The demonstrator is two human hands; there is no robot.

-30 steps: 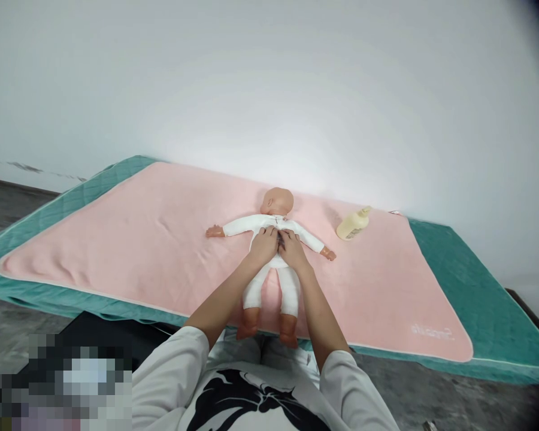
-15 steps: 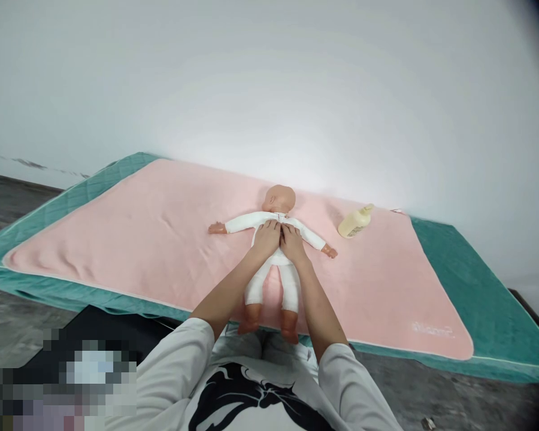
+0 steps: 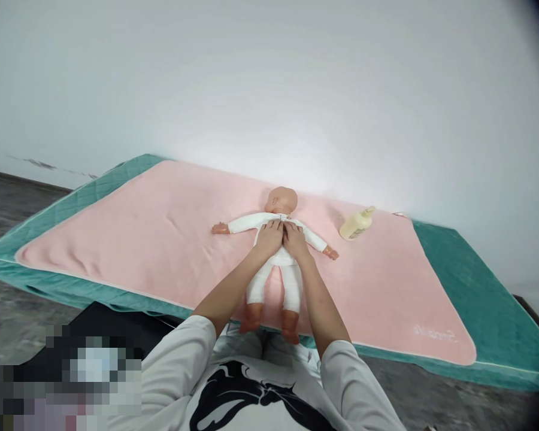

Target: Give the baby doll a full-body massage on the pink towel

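Note:
A baby doll [image 3: 282,260] with a white cloth body lies face down, its head turned to the left and its arms spread. Its feet point toward me at the near edge of the pink mat [image 3: 184,239]. My left hand [image 3: 270,236] lies flat on the left half of the doll's upper back. Beside it, my right hand [image 3: 294,238] rests on the right half, fingers stretched toward the doll's head. Both hands are open and hold nothing. They nearly meet over the middle of the back.
A pale yellow pump bottle [image 3: 356,225] lies tilted on the mat, right of the doll. Under the mat is a teal padded bed [image 3: 471,287], set against a white wall [image 3: 269,84]. A black surface [image 3: 103,329] stands at the lower left, partly pixelated.
The whole view has shifted slightly, so the scene sits a little farther right. Both hands stay on the doll's back with hardly any change.

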